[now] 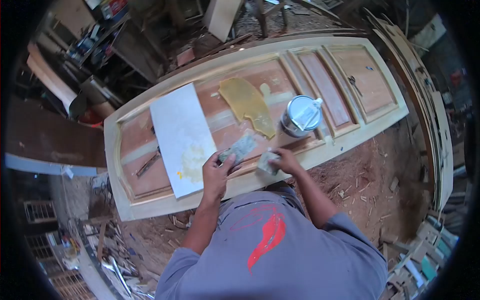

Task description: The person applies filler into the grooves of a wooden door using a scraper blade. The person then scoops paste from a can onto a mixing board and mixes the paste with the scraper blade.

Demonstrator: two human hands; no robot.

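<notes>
My left hand (216,175) is closed on a grey, stained flat piece (244,147), pinched between thumb and fingers and pointing away from me. Close by, my right hand (287,162) grips a smaller greyish flat piece (268,163) near the front edge of a wooden panel door (367,126). The exact kind of either piece cannot be made out. A white board (182,120) with a yellowish smear lies left of my hands. Beyond them is an irregular yellow-brown sheet (243,101). A metal can (291,125), with a white tube (311,111) on its lid, stands on the door to the right.
A dark slim tool (148,164) rests at the door's left, and a scissor-like tool (355,85) at its far right. Long boards (417,107) lean along the right side. Wood scraps (357,190) litter the earthen floor, and a cluttered shelf (92,42) stands back left.
</notes>
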